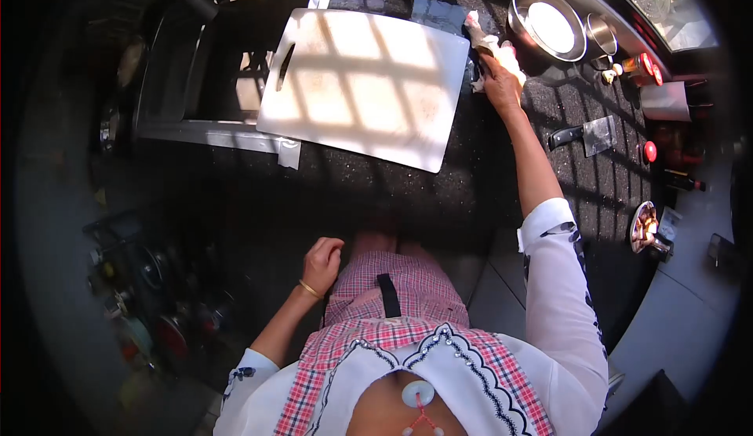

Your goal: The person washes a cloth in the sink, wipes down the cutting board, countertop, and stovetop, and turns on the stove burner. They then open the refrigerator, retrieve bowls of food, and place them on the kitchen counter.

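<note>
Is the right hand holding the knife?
No, the right hand holds a white cloth, while the knife lies apart from it on the counter.

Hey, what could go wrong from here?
Your right hand, holding the cloth, is close to the metal bowl and might knock it. The cleaver lies uncovered on the counter to the right, so a wide sweep could cause a cut. The cutting board seems to overlap the sink's rim and might tip if pressed there.

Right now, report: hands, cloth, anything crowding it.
Right hand on cloth. Left hand curled near apron. Cloth bunched on counter, between cutting board and metal bowl.
</note>
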`<action>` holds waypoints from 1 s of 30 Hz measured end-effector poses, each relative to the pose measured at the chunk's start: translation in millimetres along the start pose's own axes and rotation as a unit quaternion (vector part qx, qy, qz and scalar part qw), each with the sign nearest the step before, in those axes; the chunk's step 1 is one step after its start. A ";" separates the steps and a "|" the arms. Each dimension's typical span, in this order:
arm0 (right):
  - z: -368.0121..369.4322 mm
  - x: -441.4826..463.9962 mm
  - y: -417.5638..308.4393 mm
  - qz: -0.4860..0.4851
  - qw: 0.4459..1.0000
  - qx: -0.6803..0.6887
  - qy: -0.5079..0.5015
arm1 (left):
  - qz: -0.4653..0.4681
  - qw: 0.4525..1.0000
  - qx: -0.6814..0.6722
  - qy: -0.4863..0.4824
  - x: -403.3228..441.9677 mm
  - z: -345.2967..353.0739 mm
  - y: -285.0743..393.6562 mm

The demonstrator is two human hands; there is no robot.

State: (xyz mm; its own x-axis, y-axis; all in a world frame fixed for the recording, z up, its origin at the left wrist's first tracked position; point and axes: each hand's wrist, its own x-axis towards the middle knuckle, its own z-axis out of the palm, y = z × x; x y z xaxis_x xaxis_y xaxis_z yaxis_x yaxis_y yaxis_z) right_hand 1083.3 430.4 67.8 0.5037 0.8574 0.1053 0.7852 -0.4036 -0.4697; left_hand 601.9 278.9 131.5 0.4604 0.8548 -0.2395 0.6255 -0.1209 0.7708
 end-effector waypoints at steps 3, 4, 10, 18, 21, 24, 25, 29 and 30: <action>-13.6 -74.7 13.6 -0.156 0.983 -0.018 0.098 | -0.117 0.990 0.008 0.083 -56.6 -28.1 -51.2; -26.3 -105.7 6.6 -0.121 0.989 0.058 0.066 | -0.149 0.984 0.010 0.100 -73.2 -32.9 -65.1; -63.3 -235.8 29.3 -0.125 0.987 -0.047 0.087 | -0.219 0.967 -0.055 0.122 -162.5 -17.9 -109.8; -30.9 -287.1 -29.2 0.133 0.966 -0.168 0.144 | -0.188 0.972 -0.095 0.106 -220.8 -11.2 -125.4; -13.2 -289.1 -86.6 0.146 0.971 -0.170 0.089 | -0.183 0.969 -0.109 0.127 -226.0 -26.8 -132.7; 11.0 -291.0 -143.6 0.146 0.969 -0.188 0.061 | -0.194 0.970 -0.082 0.121 -229.6 -53.5 -141.5; 17.4 -292.7 -162.8 0.147 0.971 -0.183 0.048 | -0.200 0.969 -0.078 0.126 -231.7 -60.6 -152.6; 48.6 -288.4 -227.2 0.231 0.954 -0.175 0.070 | -0.210 0.961 -0.092 0.157 -240.4 -100.1 -191.9; 54.0 -287.6 -243.5 0.247 0.951 -0.174 0.063 | -0.222 0.952 -0.119 0.171 -242.5 -110.0 -205.3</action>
State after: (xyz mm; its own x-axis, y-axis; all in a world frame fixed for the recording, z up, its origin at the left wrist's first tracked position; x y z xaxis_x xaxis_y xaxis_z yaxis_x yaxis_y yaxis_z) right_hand 727.8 299.3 104.5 0.8645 0.4989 0.0610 0.5014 -0.8476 -0.1735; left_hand 292.6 151.9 96.3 -0.0743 0.9141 -0.3985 0.5319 0.3744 0.7596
